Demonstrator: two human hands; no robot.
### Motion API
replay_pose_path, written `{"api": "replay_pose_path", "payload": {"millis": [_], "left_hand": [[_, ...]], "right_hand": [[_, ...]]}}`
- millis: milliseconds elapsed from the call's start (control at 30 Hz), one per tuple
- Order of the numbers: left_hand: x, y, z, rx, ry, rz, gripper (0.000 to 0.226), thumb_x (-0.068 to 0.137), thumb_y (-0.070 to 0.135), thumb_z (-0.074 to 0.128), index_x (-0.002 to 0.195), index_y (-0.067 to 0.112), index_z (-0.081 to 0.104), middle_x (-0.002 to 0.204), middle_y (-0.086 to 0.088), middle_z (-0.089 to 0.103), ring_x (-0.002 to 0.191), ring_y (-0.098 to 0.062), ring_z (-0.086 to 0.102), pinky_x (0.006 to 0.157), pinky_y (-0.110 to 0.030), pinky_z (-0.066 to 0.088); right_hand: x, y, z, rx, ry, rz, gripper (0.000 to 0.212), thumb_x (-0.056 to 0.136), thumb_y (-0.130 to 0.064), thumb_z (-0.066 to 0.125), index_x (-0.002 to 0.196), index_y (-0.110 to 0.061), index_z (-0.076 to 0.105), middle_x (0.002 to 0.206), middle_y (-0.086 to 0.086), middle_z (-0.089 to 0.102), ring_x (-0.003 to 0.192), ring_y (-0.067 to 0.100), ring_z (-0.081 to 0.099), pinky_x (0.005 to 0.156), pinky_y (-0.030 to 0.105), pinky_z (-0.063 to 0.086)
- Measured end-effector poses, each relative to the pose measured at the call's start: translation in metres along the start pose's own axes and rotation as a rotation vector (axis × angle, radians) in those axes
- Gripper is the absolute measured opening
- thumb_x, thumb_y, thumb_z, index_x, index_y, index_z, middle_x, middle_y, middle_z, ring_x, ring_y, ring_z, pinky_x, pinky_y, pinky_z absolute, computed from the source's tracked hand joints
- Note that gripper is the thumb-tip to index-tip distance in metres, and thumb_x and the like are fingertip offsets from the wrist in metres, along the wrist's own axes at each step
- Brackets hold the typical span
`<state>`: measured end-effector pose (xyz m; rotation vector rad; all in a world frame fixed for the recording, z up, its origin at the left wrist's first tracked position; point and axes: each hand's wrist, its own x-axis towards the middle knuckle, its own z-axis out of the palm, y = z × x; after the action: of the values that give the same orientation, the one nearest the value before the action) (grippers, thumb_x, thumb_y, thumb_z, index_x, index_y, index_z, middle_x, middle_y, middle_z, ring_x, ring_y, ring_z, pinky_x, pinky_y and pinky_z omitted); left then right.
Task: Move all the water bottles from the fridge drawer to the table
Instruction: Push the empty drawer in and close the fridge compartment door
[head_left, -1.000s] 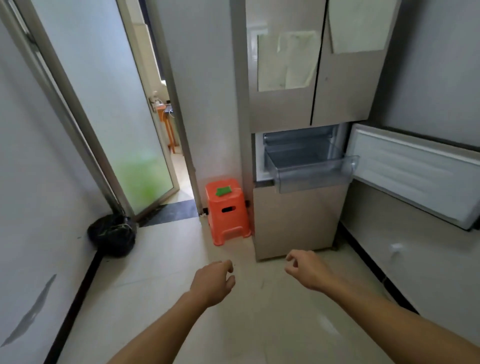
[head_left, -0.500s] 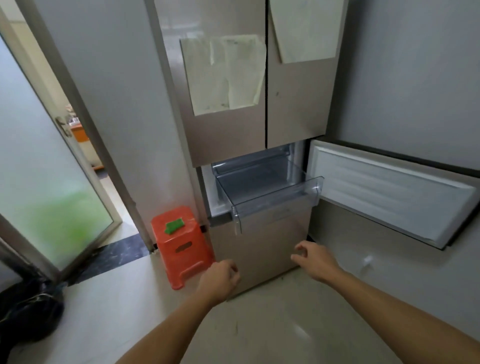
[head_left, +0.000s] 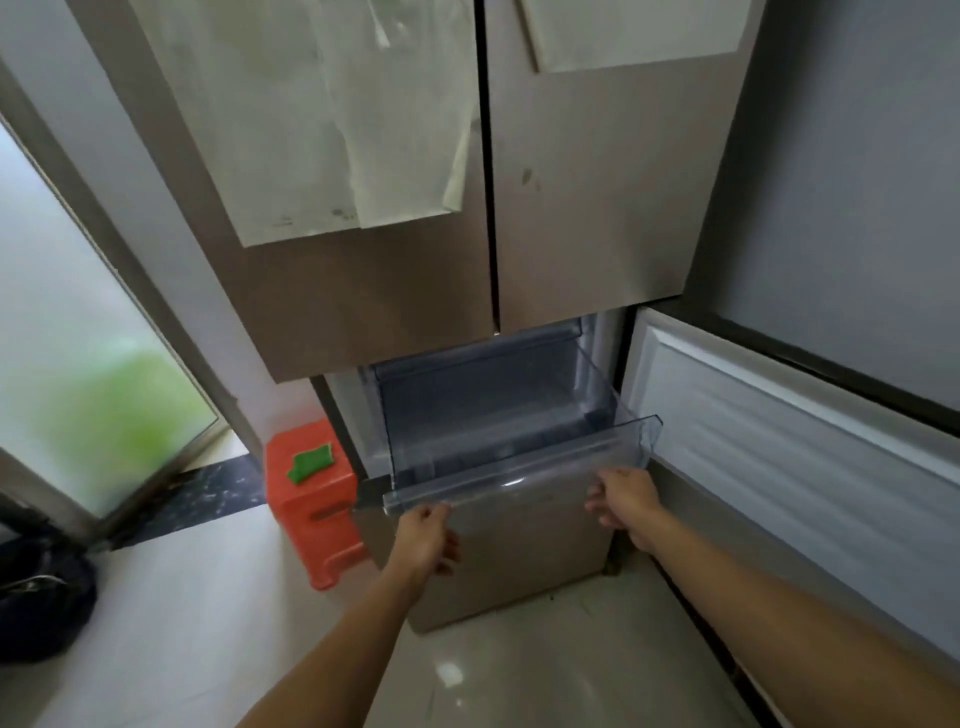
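Observation:
The fridge drawer is a clear plastic bin pulled out of the open middle compartment of the beige fridge. I see no water bottle inside it; its floor looks bare. My left hand is at the left end of the drawer's front lip, thumb up against the rim and fingers curled beneath. At the right end, my right hand has its fingers curled under the lip. No table is in view.
The compartment's white-lined door hangs open to the right, close to my right arm. An orange stool with a green cloth stands left of the fridge. A dark bag lies on the floor by the glass door.
I have come up close to the fridge. Both hands rose from hanging free above the floor to the drawer's front lip.

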<state>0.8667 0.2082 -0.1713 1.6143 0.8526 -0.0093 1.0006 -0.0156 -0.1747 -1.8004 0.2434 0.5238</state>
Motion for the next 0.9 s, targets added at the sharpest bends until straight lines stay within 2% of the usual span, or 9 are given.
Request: {"api": "replay_pose_path", "payload": {"millis": [100,167,300,467,567,667,800,900], "left_hand": [[0.024,0.008,0.024,-0.146,0.039,-0.092,0.029,0.102,0.031,0.039,0.097,0.008,0.054,0.082,-0.017,0.061,0.067,-0.027,0.059,0.058,-0.036,0.048],[0.034,0.008,0.036,-0.227,0.060,-0.145,0.029,0.102,0.029,0.036,0.097,0.006,0.054,0.083,-0.017,0.060,0.068,-0.028,0.058,0.061,-0.036,0.048],[0.047,0.003,0.053,-0.336,0.142,-0.166,0.026,0.102,0.025,0.036,0.104,0.006,0.054,0.085,-0.018,0.060,0.068,-0.027,0.059,0.057,-0.035,0.048],[0.068,0.025,0.052,-0.399,0.225,-0.131,0.032,0.104,0.025,0.032,0.101,0.003,0.055,0.079,-0.016,0.061,0.065,-0.025,0.058,0.057,-0.035,0.047],[0.085,0.036,0.051,-0.442,0.219,-0.190,0.032,0.104,0.027,0.031,0.097,0.005,0.053,0.076,-0.015,0.060,0.064,-0.026,0.057,0.055,-0.035,0.046],[0.096,0.038,0.051,-0.420,0.209,-0.202,0.034,0.104,0.031,0.030,0.096,0.006,0.052,0.076,-0.015,0.060,0.065,-0.027,0.058,0.057,-0.036,0.047],[0.117,0.043,0.049,-0.327,0.221,-0.129,0.038,0.104,0.034,0.029,0.098,0.005,0.052,0.077,-0.015,0.059,0.067,-0.027,0.058,0.064,-0.036,0.046],[0.141,0.049,0.042,-0.289,0.236,-0.091,0.036,0.104,0.033,0.029,0.101,0.005,0.051,0.082,-0.016,0.060,0.071,-0.028,0.059,0.066,-0.037,0.048]], "right_hand": [[0.040,-0.018,-0.011,0.102,-0.016,0.086,0.018,0.101,-0.017,0.043,0.094,-0.013,0.059,0.092,0.012,0.067,0.084,0.024,0.065,0.064,0.030,0.047],[0.061,-0.020,-0.012,0.165,-0.013,0.134,0.022,0.102,-0.015,0.041,0.086,-0.014,0.056,0.088,0.011,0.067,0.083,0.024,0.064,0.065,0.030,0.047],[0.083,-0.011,-0.007,0.266,-0.013,0.159,0.024,0.104,-0.024,0.038,0.092,-0.015,0.056,0.087,0.011,0.070,0.070,0.019,0.063,0.053,0.027,0.042],[0.106,-0.028,-0.001,0.220,-0.061,0.093,0.022,0.103,-0.027,0.040,0.105,-0.013,0.057,0.092,0.011,0.071,0.067,0.016,0.061,0.052,0.025,0.042],[0.122,-0.041,0.002,0.208,-0.064,0.126,0.022,0.103,-0.025,0.041,0.098,-0.013,0.058,0.087,0.011,0.070,0.064,0.015,0.060,0.051,0.025,0.042],[0.134,-0.044,0.007,0.195,-0.102,0.149,0.022,0.104,-0.028,0.037,0.094,-0.017,0.054,0.086,0.010,0.068,0.064,0.015,0.058,0.049,0.024,0.040],[0.161,-0.047,0.013,0.202,-0.165,0.134,0.025,0.103,-0.032,0.038,0.107,-0.014,0.055,0.097,0.014,0.070,0.066,0.016,0.060,0.049,0.024,0.042],[0.185,-0.058,0.020,0.205,-0.187,0.113,0.019,0.103,-0.032,0.041,0.110,-0.018,0.051,0.094,0.013,0.069,0.068,0.017,0.061,0.051,0.025,0.043]]}}
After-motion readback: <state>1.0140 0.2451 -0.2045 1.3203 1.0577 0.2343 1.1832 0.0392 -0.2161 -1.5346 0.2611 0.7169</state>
